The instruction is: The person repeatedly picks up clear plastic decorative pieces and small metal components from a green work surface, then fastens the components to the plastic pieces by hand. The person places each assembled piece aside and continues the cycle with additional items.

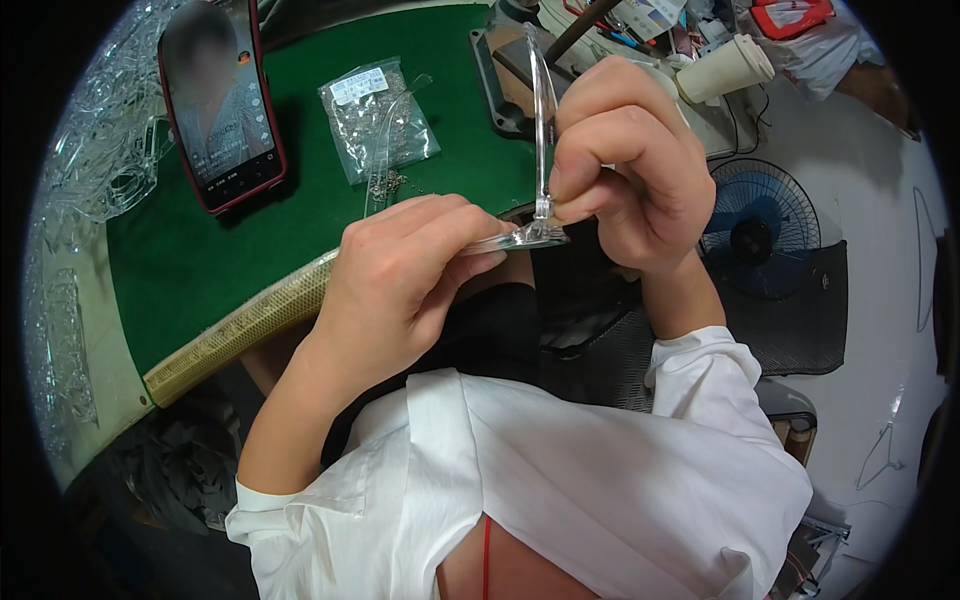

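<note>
A clear plastic eyeglass frame (512, 240) is held over the near table edge. My left hand (395, 265) is closed on its front, thumb and fingers pinching the rim. From the hinge end a clear temple arm (541, 120) stands nearly upright. At the base of that arm, by the hinge, the thumb and forefinger of my right hand (640, 165) are pressed together. Whether a small part is also between those fingertips is hidden. Beyond my left hand, another clear temple arm (378, 160) lies across a plastic bag (345, 125) of small metal pieces. Loose metal bits (387, 184) are beside it.
A phone (222, 110) in a red case stands at the left on the green mat (300, 190). Clear frames (105, 170) pile at the far left. A dark metal stand (500, 85) and a pale cup (725, 70) are at the back right. A fan (760, 230) is at the right.
</note>
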`<state>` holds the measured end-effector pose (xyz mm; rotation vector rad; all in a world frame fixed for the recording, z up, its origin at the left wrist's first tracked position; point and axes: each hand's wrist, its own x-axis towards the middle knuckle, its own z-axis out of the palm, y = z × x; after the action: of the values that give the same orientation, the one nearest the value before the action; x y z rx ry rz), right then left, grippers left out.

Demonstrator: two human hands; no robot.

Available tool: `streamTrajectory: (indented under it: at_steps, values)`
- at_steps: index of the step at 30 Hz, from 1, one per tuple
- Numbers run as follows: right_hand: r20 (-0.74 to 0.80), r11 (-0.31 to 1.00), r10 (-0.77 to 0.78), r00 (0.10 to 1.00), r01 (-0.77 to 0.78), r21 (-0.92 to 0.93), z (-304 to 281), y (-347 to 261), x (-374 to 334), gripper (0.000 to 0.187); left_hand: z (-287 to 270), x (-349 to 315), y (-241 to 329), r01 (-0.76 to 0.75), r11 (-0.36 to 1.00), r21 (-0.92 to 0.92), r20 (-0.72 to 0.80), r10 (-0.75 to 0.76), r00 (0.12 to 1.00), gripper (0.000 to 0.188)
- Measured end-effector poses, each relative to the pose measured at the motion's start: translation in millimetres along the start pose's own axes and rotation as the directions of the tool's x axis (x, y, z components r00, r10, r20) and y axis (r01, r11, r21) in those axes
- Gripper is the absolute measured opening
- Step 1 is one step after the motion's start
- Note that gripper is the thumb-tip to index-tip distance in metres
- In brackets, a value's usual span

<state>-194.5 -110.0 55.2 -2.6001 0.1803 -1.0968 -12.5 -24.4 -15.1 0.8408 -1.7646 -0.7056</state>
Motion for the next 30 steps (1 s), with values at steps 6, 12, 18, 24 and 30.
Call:
streamTrajectory:
  at_steps: [6,12,18,24,30]
  values:
    - [0.005,1.000,0.022,1.000,-0.022,-0.011,1.3,-0.1,-1.0,0.024,-1.0,-1.1,2.4,0.044,0.999,-0.018,0.041,-0.044,0.998,0.019]
    - [-0.044,1.000,-0.031,0.999,0.030,-0.009,0.8,3.8,1.1,0.019,3.1,-1.4,5.1,0.109,0.986,-0.124,0.055,-0.103,0.993,0.022]
    - [-0.091,0.996,0.032,0.995,-0.024,0.081,0.2,1.9,-3.0,0.014,3.8,0.3,3.0,0.044,0.998,-0.033,0.016,-0.043,0.999,0.020]
    - [-0.099,0.995,0.053,0.994,-0.044,0.089,0.2,2.1,-3.6,0.017,4.4,5.1,3.0,-0.062,0.992,0.108,-0.065,0.069,0.996,0.021]
    - [-0.074,0.998,0.014,0.997,-0.010,0.054,2.1,3.8,-3.4,0.018,5.0,4.2,4.4,-0.045,0.995,0.087,-0.056,0.050,0.997,0.020]
